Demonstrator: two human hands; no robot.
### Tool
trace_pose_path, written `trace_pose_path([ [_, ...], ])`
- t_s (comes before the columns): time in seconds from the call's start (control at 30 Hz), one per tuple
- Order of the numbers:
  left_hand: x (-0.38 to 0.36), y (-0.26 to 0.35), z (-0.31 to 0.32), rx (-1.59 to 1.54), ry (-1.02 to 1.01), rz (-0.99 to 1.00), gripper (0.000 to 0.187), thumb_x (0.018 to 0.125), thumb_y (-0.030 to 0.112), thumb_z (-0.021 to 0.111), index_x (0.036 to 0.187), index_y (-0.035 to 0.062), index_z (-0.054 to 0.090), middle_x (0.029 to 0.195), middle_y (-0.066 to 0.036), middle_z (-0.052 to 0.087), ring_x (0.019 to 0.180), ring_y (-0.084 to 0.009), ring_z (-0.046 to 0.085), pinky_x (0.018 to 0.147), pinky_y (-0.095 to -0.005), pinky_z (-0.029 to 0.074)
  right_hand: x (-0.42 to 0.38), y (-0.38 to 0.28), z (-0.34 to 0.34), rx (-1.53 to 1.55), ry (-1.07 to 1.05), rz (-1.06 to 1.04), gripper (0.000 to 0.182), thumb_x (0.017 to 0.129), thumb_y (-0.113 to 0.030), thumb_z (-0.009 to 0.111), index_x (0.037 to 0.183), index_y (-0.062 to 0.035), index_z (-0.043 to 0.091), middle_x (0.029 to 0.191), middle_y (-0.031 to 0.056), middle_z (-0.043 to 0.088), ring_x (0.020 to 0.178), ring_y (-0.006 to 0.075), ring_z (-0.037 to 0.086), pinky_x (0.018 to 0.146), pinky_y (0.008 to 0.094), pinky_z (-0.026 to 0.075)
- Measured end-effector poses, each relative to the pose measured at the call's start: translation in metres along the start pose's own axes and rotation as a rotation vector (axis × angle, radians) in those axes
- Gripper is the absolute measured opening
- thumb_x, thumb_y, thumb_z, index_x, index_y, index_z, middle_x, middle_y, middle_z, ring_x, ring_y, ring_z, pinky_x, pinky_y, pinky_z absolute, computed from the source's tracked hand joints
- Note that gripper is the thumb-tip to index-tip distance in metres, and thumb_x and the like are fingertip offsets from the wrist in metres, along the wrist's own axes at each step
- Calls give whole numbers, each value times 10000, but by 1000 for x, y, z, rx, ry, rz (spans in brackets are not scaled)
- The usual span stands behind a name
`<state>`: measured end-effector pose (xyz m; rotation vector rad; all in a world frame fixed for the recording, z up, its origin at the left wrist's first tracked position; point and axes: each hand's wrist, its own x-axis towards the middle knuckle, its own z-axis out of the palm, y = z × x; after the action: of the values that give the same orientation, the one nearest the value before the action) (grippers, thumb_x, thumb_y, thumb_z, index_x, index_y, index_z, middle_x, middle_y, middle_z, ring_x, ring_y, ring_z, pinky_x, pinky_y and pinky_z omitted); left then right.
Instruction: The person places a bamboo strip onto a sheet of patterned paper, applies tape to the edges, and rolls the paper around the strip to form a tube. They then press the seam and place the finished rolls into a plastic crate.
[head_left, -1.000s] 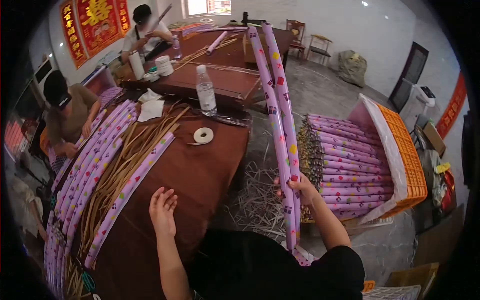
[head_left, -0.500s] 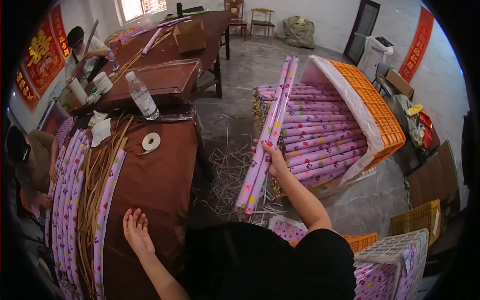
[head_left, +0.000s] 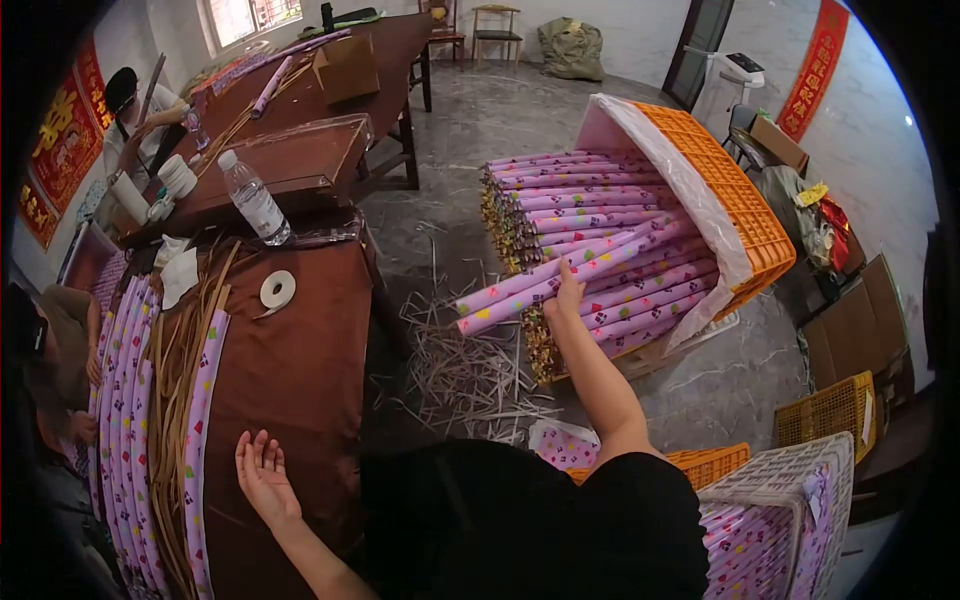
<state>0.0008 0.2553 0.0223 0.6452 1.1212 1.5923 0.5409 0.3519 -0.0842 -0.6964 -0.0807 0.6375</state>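
Note:
My right hand (head_left: 567,293) is wrapped round two pink patterned tubes (head_left: 515,292), which lie slanted over a large stack of similar tubes (head_left: 600,205). That stack lies on its side in an orange crate (head_left: 712,160) with a white liner. My left hand (head_left: 268,476) is palm up with its fingers apart, holding nothing, above the brown table (head_left: 310,380). Nearest to it is a single patterned tube (head_left: 204,420) at the edge of a bundle of brown strips (head_left: 180,370). More patterned tubes (head_left: 125,400) lie left of the strips.
A tape roll (head_left: 277,290) and a water bottle (head_left: 254,198) stand on the left tables. Paper strips (head_left: 465,360) litter the floor. A white basket (head_left: 790,475) of tubes is at lower right. Two co-workers sit at the far left, one near a cardboard box (head_left: 346,68).
My right hand has swung the two tubes from steeply upright to nearly level, bringing them down over the stack. The view has shifted slightly; my left hand remains open.

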Motion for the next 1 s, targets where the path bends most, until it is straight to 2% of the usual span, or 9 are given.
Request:
trace_pose_path([
  [0.1,-1,0,0,-4,-8,5,279,985,219,542,1231,88,542,1118,-76,619,974,-159,566,900,-297,443,41,1,-21,21,165,-147,622,896,-111,683,1378,-16,302,1250,167,556,995,304,650,858,450,552],
  [0.27,0,-1,-4,-10,-9,6,277,983,218,546,1226,85,548,1111,-74,620,966,-157,570,899,-295,444,98,-44,-26,-332,672,-183,908,777,-231,813,1426,49,244,1355,198,482,1093,288,587,903,429,531],
  [0.4,-1,1,0,-7,20,-1,272,985,218,543,1224,88,551,1108,-70,622,958,-152,573,894,-293,445,95,-92,-11,-874,730,-376,1175,689,-273,851,1488,86,67,1567,274,118,1467,322,173,1206,414,174],
  [0.47,-2,1,-1,-2,8,5,268,987,215,537,1225,91,551,1105,-66,625,948,-146,574,891,-290,446,137,-91,-53,-1230,786,-608,1111,706,-274,816,1484,86,109,1555,301,131,1454,406,161,1199,445,175],
  [0.57,-1,1,-2,-7,-10,-3,265,989,212,533,1223,89,553,1103,-67,626,946,-148,575,887,-291,447,106,-106,-57,-1825,616,-593,915,819,-396,684,1486,31,225,1533,343,133,1428,501,137,1179,509,166],
  [0.67,-2,0,0,-3,-2,-15,265,989,209,530,1219,80,555,1103,-73,626,949,-154,577,879,-294,452,96,-87,-56,-1765,485,-767,773,912,-397,584,1479,24,270,1538,300,192,1436,465,156,1176,522,160],
  [0.77,-1,0,-3,-13,-22,-14,311,1009,223,508,1272,57,522,1133,-85,599,949,-164,564,868,-295,473,27,-54,-20,-2081,-65,-976,723,938,-442,545,1523,-124,264,1581,177,199,1453,380,186,1181,518,139],
  [0.87,-7,5,5,-12,2,-8,262,992,206,534,1212,65,556,1084,-86,637,925,-165,589,852,-294,467,-24,-30,5,-2082,-852,-1157,658,868,-444,630,1433,-155,452,1548,58,327,1445,291,250,1175,522,164],
  [1.0,-5,5,0,-6,17,-20,232,988,184,547,1183,63,570,1049,-83,653,891,-164,604,821,-290,483,15,-3,-34,-2496,-791,-1148,665,862,-390,602,1448,-123,435,1577,53,283,1477,246,186,1194,532,107],
])
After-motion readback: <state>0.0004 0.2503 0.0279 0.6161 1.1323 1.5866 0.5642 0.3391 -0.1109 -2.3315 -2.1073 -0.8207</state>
